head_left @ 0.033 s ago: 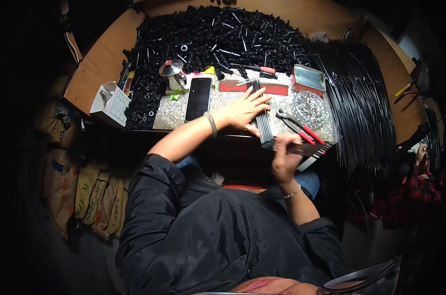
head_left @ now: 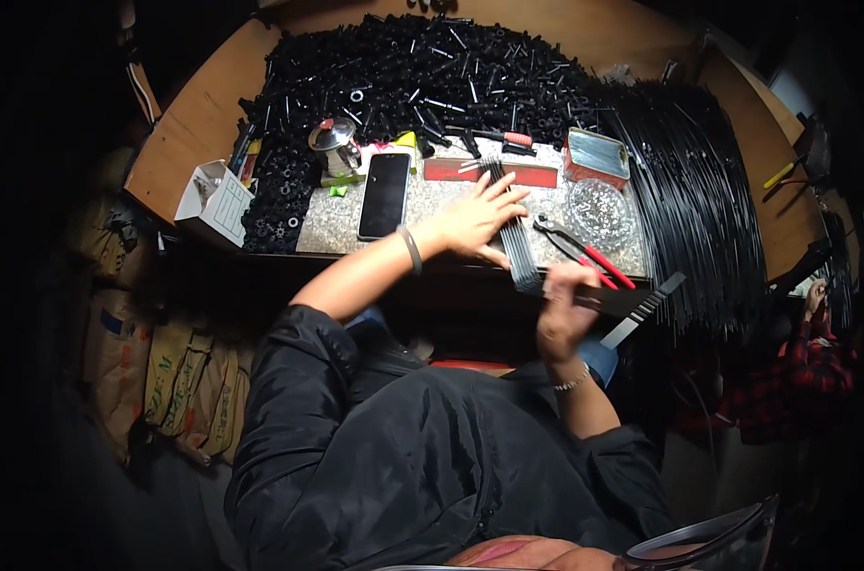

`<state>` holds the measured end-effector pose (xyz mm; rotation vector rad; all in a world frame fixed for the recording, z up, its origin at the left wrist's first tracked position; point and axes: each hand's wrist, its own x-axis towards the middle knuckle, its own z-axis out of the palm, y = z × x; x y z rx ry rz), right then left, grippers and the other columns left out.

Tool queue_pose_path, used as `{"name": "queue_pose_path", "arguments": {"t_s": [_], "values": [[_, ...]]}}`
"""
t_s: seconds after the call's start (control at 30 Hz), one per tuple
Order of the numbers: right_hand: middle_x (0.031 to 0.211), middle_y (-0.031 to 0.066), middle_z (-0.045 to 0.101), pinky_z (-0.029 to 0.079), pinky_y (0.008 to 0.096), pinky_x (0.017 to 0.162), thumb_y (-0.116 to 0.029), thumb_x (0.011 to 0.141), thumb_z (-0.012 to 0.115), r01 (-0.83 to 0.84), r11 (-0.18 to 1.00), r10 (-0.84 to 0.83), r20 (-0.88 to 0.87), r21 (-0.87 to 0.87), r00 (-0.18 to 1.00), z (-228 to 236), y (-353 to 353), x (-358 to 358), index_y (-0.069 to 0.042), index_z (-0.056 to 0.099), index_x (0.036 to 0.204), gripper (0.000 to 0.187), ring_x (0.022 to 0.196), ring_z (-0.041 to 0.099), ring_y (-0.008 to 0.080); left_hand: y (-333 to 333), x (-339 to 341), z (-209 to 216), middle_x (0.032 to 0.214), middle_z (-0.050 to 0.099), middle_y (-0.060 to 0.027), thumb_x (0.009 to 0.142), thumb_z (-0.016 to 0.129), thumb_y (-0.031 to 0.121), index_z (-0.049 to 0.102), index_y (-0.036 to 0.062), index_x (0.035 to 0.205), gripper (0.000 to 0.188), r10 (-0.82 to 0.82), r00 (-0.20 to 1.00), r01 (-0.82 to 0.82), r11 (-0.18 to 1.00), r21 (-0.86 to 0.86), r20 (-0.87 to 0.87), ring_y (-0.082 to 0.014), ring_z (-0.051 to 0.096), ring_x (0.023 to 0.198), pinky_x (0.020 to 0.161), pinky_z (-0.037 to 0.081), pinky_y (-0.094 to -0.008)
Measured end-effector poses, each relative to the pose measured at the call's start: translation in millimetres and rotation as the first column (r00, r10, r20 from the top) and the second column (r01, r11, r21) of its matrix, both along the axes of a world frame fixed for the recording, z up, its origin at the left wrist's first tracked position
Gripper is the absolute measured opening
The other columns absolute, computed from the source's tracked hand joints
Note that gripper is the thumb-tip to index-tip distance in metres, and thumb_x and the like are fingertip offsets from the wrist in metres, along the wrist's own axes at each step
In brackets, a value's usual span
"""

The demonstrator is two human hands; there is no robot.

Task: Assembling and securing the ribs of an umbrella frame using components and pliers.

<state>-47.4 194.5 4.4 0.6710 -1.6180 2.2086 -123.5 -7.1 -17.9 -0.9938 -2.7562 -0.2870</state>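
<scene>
Two hands at work: left hand (head_left: 475, 221) flat, fingers spread, on rods (head_left: 517, 238) near bench (head_left: 184, 143) front edge; right hand (head_left: 563, 309) closed on rod bundle (head_left: 632, 303) past that edge; prob. sorting/bunching step; next move needs ends aligned, steady grip; pliers (head_left: 584, 252) beside.

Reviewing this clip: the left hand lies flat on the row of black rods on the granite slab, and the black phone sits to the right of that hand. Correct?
Not quite. In the head view the phone lies to the left of the left hand, not the right. The rest holds: that hand is spread flat on the row of black rods on the granite slab.
</scene>
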Motion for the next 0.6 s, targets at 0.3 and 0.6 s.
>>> {"name": "queue_pose_path", "arguments": {"t_s": [0.3, 0.6], "values": [[0.064, -0.0024, 0.032, 0.041, 0.0377, 0.084, -0.046, 0.095, 0.037, -0.101, 0.786, 0.140, 0.017, -0.609, 0.990, 81.2, 114.3, 35.7, -0.016, 0.034, 0.075, 0.037, 0.064, 0.037, 0.0121, 105.1, 126.0, 26.2, 0.094, 0.057, -0.0132, 0.078, 0.054, 0.011, 0.053, -0.0008, 0.105, 0.030, 0.206, 0.963, -0.164, 0.960, 0.227, -0.174, -0.0260, 0.058, 0.094, 0.101, 0.033, -0.0514], [0.120, 0.0226, 0.052, 0.040, 0.0406, 0.096, -0.015, 0.079, 0.067, -0.378, 0.773, 0.486, -0.092, 0.510, 0.869, 84.8, 98.6, 111.3, 0.004, 0.046, 0.119, 0.049, 0.110, 0.052, 0.0298, 62.4, 155.8, 154.6, 0.057, 0.046, -0.0073, 0.076, 0.045, 0.007, 0.048, 0.0045, 0.072, 0.005, 0.010, 0.952, -0.094, 0.961, -0.259, -0.306, -0.0238, 0.054, 0.054, 0.104, 0.031, -0.0481]]}}
